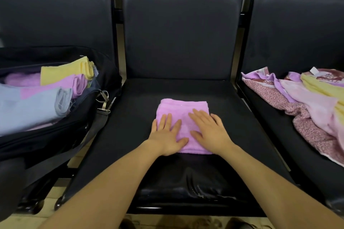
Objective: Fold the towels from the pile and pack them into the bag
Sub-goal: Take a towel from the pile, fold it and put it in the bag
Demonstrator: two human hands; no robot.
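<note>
A folded purple towel [183, 109] lies flat on the middle black seat [186, 169]. My left hand [166, 135] presses its near left part with straight, spread fingers. My right hand [209, 130] lies flat on its right part, fingers straight too. On the left seat stands an open black bag [55, 135] holding folded towels: a yellow one [63, 73], a purple one [61, 84] and a light blue one [28, 106]. The unfolded pile of towels [305, 102], pink, purple, yellow and patterned, lies on the right seat.
The three black padded seats share a row with metal posts between the backrests. A black strap with metal clips [103, 98] hangs from the bag over the gap to the middle seat. Tiled floor and shoes show below the seat's front edge.
</note>
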